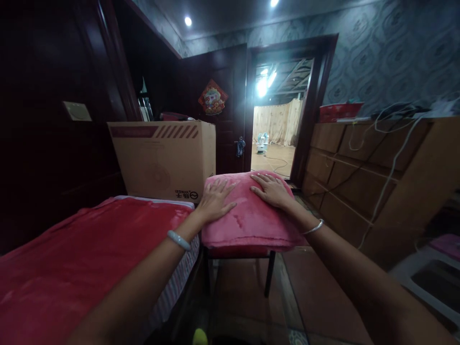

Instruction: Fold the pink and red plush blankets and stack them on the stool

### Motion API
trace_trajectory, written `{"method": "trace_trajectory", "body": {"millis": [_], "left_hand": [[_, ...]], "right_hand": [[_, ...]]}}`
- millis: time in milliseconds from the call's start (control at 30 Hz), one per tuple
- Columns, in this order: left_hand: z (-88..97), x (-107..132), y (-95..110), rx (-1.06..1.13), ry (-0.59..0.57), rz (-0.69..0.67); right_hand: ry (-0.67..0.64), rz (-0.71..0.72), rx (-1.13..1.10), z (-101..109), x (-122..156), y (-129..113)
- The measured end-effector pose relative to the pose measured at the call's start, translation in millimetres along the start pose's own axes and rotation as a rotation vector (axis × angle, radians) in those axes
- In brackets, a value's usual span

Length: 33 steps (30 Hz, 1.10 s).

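Note:
A folded pink plush blanket [247,215] lies on a stool [237,252] with a red seat and dark legs. My left hand [216,198] rests flat on the blanket's left side, fingers spread. On its right side, toward the far edge, my right hand [272,190] lies palm down with fingers stretched out. Neither hand grips the cloth. A small darker crease shows in the plush near the front, between my wrists.
At the left is a bed [93,239] with a red cover. Behind it stands a large cardboard box [158,163]. A wooden drawer cabinet [352,167] with hanging cables lines the right. Beyond the open doorway stands a fan [262,140]. A white plastic stool [413,270] is at lower right.

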State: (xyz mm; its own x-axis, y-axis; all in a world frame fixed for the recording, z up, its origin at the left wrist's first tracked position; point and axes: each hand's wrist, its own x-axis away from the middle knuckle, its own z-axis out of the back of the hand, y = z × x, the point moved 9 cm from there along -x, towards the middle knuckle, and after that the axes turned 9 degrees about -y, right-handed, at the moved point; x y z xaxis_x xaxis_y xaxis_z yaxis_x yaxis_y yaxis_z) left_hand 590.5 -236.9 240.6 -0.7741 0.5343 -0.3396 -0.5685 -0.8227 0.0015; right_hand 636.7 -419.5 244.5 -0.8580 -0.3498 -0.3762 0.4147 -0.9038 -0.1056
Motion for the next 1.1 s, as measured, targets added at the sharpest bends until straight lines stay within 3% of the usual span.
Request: {"method": "trace_trajectory", "body": {"millis": [167,300,367,433,500,567,700,833,967,1100], "left_hand": [[-1.8,73.9,-7.9,-0.013,-0.002,-0.038],[-12.5,162.5,-46.9,-0.002,0.011,0.081],[-21.5,216.2,-71.3,-0.001,-0.022,0.209],[-28.1,276.5,-92.0,0.02,-0.059,0.363],[-29.3,340.1,-103.7,0.067,-0.077,0.508],[-24.3,403.2,-105.0,0.112,-0.071,0.627],[-2.9,524.0,-85.5,0.099,-0.068,0.853],[23.8,643.9,-48.9,-0.003,-0.096,1.158],[47.3,748.0,4.4,-0.071,-0.07,1.442],[63.8,826.3,62.6,-0.154,0.0,1.707]], "right_hand": [[0.006,-0.01,0.007,6.4,-0.3,0.0],[0.123,-0.032,-0.027,28.0,16.5,-17.3],[0.251,0.065,-0.115,39.5,34.7,-48.5],[0.304,0.243,-0.272,36.4,56.5,-94.7],[0.187,0.443,-0.453,9.8,77.8,-152.0],[-0.041,0.655,-0.595,-34.2,103.8,-218.4],[-0.347,0.91,-0.751,-122.8,152.4,-333.9],[-0.437,1.0,-0.835,-179.1,160.1,-417.2],[-0.391,0.991,-0.861,-211.2,138.0,-470.3],[-0.329,0.918,-0.81,-248.9,116.5,-492.4]]}}
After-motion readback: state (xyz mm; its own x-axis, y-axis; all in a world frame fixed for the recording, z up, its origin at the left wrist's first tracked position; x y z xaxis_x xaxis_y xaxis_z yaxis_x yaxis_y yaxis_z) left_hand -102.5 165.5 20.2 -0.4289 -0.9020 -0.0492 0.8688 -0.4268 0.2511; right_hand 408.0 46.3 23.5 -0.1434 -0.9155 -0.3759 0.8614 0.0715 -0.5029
